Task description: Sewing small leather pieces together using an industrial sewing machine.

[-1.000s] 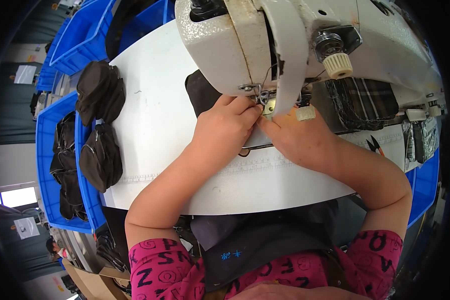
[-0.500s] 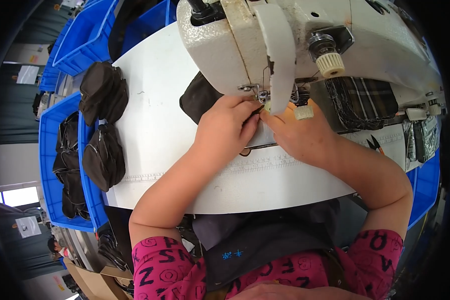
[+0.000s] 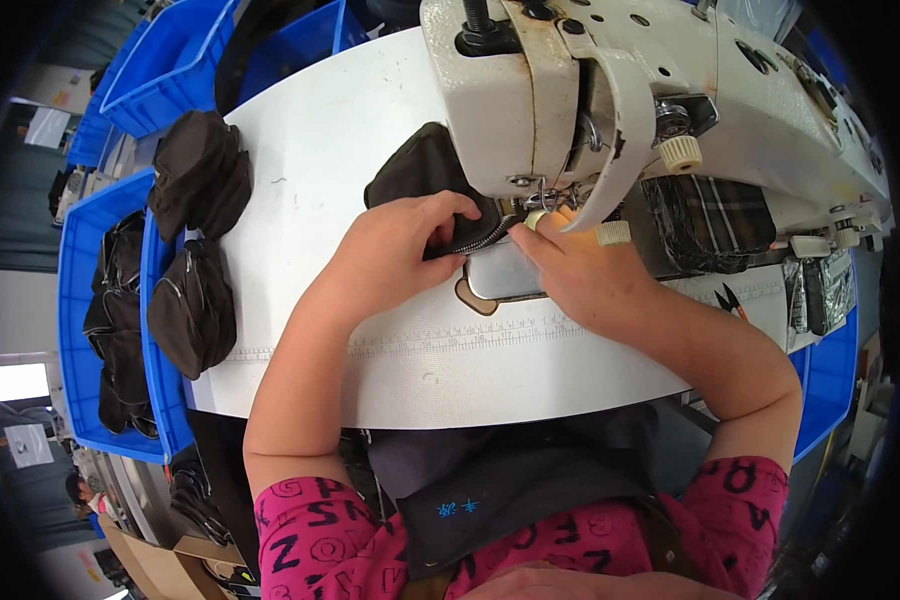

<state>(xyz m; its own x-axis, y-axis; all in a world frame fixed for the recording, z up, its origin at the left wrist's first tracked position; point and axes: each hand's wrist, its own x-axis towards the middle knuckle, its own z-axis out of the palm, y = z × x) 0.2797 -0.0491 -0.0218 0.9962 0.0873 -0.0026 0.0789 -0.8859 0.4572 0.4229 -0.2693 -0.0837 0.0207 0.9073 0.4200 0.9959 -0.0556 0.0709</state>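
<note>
A dark brown fabric piece with a zipper [image 3: 420,172] lies under the sewing machine [image 3: 500,120], its toothed edge curving toward the presser foot [image 3: 545,200]. My left hand [image 3: 395,250] grips the piece's near edge left of the needle, thumb below and fingers bent on top. Close against the presser foot, my right hand [image 3: 590,270] pinches the zipper's end between thumb and forefinger; its other fingers are partly hidden behind the machine's white guard [image 3: 625,140]. The metal needle plate [image 3: 505,278] shows between my hands.
Two stacks of dark pouches [image 3: 200,175] sit at the white table's [image 3: 300,200] left edge, beside a blue bin [image 3: 70,330] of similar pouches. Right of the needle lies a plaid fabric stack [image 3: 715,220], with thread snips [image 3: 732,302] nearer me. A printed ruler strip [image 3: 440,338] crosses the table.
My left hand has moved left, away from the needle, and its fingers have spread along the fabric. More of the zipper now shows between my hands. The right hand stays by the presser foot.
</note>
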